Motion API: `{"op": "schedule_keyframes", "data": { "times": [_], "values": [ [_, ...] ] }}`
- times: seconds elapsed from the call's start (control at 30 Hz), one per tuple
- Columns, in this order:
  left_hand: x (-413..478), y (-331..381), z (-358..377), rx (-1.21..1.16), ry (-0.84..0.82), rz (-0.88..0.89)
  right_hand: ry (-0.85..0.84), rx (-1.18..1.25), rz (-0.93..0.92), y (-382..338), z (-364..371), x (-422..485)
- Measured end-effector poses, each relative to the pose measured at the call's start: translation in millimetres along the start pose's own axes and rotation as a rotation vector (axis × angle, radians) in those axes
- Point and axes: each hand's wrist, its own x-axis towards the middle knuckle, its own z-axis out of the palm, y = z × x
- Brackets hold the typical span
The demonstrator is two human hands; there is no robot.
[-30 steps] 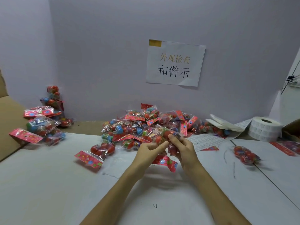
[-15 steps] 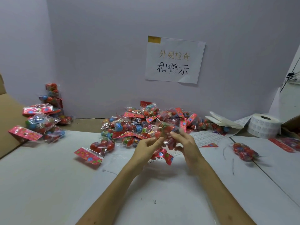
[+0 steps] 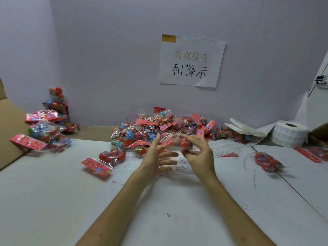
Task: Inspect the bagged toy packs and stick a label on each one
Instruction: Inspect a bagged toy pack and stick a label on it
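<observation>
White tabletop point(image 3: 53, 201), lavender wall point(image 3: 106, 50) behind.

Far left edge: brown cardboard box point(image 3: 10, 125). Just right of it, left pile of toy packs point(image 3: 44, 132), clear bags with red header cards. Some sit on the table and some are stacked against the wall.

Lower centre-left: loose pack point(image 3: 106, 159) flat on the table, header card toward the camera. Behind it, mid-frame against the wall, main heap of packs point(image 3: 156, 125).

Upper centre: paper sign point(image 3: 191, 61) on the wall, Chinese text, tape at its top-left corner.

Centre, above the table in front of the heap: left hand point(image 3: 156, 162) has fingers spread and mostly straight, thumb side up, at the left end of the held pack point(image 3: 179, 144). Motion blur, so I can't tell whether it's touching. Right hand point(image 3: 200, 155) has fingers curled round the held pack's right end and grips it. The pack lies roughly horizontal and is blurred, with red balls visible inside.

Right of the hands: printed label sheet point(image 3: 225, 147) flat on the table. Behind it, white backing paper point(image 3: 243, 129) lies over the heap's right end. Further right, label roll point(image 3: 289, 134) lies flat with its core hole up.

Lower right: single pack point(image 3: 266, 161) on its own on the table, well apart from the heap.
</observation>
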Motion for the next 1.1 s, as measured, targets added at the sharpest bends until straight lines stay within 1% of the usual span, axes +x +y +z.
{"op": "schedule_keyframes", "data": {
  "times": [0.07,0.13,0.2,0.27,0.33,0.4,0.47,0.57,0.63,0.77,0.87,0.97,1.1],
  "values": [
    [0,1,-1,-0.016,-0.004,0.028,-0.074,-0.121,-0.093,0,7,-5],
    [2,2,-3,-0.043,0.065,0.087,-0.137,-0.172,-0.131,2,10,-7],
    [4,2,-5,-0.101,0.193,0.145,-0.191,-0.195,-0.081,6,10,-7],
    [6,2,-8,-0.110,0.320,0.206,-0.261,-0.239,0.017,11,9,-8],
    [9,3,-12,-0.083,0.453,0.274,-0.379,-0.317,0.096,17,9,-10],
    [12,0,-17,-0.011,0.565,0.329,-0.502,-0.408,0.122,21,11,-15],
    [14,-4,-22,0.092,0.638,0.333,-0.589,-0.458,0.132,21,14,-18],
    [17,-8,-28,0.179,0.704,0.310,-0.669,-0.525,0.160,22,17,-22],
    [18,-9,-30,0.237,0.755,0.332,-0.677,-0.626,0.158,22,18,-22],
    [21,-9,-32,0.365,0.827,0.360,-0.590,-0.714,0.171,20,16,-17],
    [22,-14,-31,0.625,0.853,0.319,-0.602,-0.757,0.180,22,14,-16],
    [20,-17,-30,0.833,0.861,0.281,-0.621,-0.700,0.196,24,12,-15],
    [17,-11,-30,0.871,0.897,0.248,-0.641,-0.567,0.257,23,8,-14]
  ]
}}
